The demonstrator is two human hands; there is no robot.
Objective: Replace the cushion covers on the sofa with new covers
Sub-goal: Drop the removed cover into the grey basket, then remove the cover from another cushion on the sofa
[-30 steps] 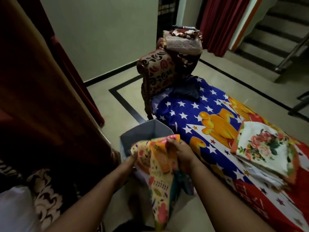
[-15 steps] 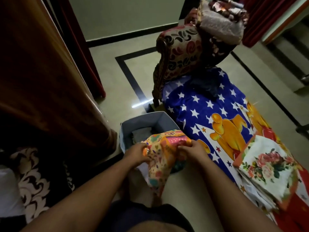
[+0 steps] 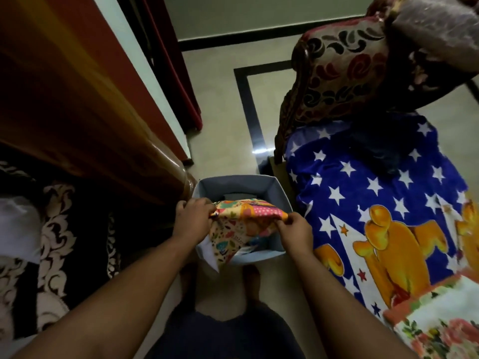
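Lowered since a second ago, both hands, left hand (image 3: pixel 193 218) and right hand (image 3: pixel 295 233), are pinching the colourful patterned fabric cushion cover (image 3: pixel 243 224) with curled fingers, seemingly stretching it flat over the grey fabric storage box (image 3: pixel 233 181).

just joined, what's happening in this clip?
A person stands over a grey fabric bin on the floor and holds a colourful patterned cover over it. The left hand and right hand each pinch a top corner of the cover, and its lower part hangs into the bin. To the right, the sofa is draped in a blue star-print blanket, with a folded floral cover lying on it.
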